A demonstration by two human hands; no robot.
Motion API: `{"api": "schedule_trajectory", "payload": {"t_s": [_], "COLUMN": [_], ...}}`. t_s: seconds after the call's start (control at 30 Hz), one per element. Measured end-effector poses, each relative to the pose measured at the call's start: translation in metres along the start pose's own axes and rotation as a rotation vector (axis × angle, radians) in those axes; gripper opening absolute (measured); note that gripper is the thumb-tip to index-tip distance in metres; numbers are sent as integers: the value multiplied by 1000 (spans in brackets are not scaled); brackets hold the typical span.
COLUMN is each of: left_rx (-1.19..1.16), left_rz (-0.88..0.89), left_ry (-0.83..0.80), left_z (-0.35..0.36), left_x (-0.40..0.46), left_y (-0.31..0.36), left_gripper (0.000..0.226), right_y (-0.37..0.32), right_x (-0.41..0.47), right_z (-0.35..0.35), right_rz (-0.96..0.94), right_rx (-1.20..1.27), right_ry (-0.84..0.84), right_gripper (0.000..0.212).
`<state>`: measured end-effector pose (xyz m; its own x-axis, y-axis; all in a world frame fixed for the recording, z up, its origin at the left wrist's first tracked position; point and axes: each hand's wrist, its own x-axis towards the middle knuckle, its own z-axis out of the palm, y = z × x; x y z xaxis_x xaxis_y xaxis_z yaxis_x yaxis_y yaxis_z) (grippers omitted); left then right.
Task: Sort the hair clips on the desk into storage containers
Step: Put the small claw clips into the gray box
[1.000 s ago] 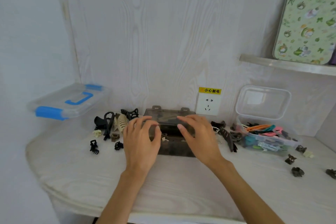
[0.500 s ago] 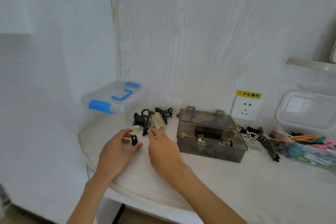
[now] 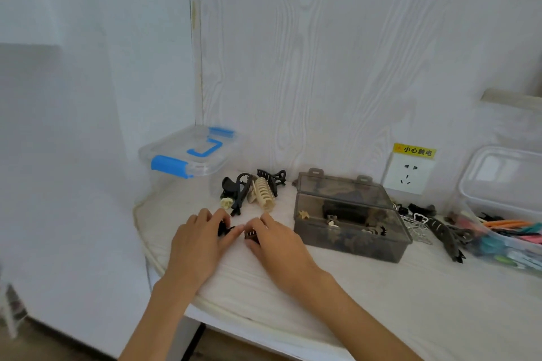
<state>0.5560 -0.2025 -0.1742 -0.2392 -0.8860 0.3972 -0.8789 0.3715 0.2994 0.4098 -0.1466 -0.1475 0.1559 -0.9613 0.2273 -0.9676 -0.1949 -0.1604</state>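
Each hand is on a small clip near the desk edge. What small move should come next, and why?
Probably close the fingers and lift both clips. The left hand covers a small black clip, the right hand a small brown clip, and both clips seem to lie on the desk. The grey box beside them has its lid shut.

2 hands are at the desk edge left of the smoky grey box [image 3: 349, 214]. 3 containers stand there: that box, 1 blue-latched box [image 3: 187, 155] further left, 1 clear tub [image 3: 510, 231] right. 1 wall socket [image 3: 408, 177] behind it.
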Motion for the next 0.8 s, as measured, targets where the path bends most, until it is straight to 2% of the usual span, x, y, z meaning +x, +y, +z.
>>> {"api": "schedule_trajectory", "payload": {"t_s": [0.1,0.17,0.27,0.37,0.43,0.5,0.57,0.67,0.73,0.8], "left_rx": [-129,-225,-346,-617,-747,-724,-658,-737,-778,-789], "left_rz": [28,43,75,155,212,261,238,131,160,217], "left_ry": [-70,-80,-17,31,66,74,134,257,313,331], "left_z": [-3,-6,-8,-11,-11,-6,7,15,8,-9], "left_x": [1,0,-2,-1,6,11,13,9,4,-9], "left_y": [-2,-3,5,42,76,102,114,113,110,108], "left_gripper": [33,25,19,21,18,14,13,16,17,28], "right_y": [8,14,32,67,90,100,102,104,104,101], "right_x": [-23,-38,-53,-56,-57,-59,-60,-58,-56,-54], "right_z": [-13,-18,-29,-39,-40,-36,-30,-25,-23,-23], "right_rz": [-2,-58,-147,-5,151,243,271,291,313,317], "right_rx": [32,55,117,152,169,205,184,85,-25,-105], "right_ry": [7,90,449,724,749,719,712,730,708,694], "right_gripper": [29,29,24,21,23,24,24,24,31,38]}}
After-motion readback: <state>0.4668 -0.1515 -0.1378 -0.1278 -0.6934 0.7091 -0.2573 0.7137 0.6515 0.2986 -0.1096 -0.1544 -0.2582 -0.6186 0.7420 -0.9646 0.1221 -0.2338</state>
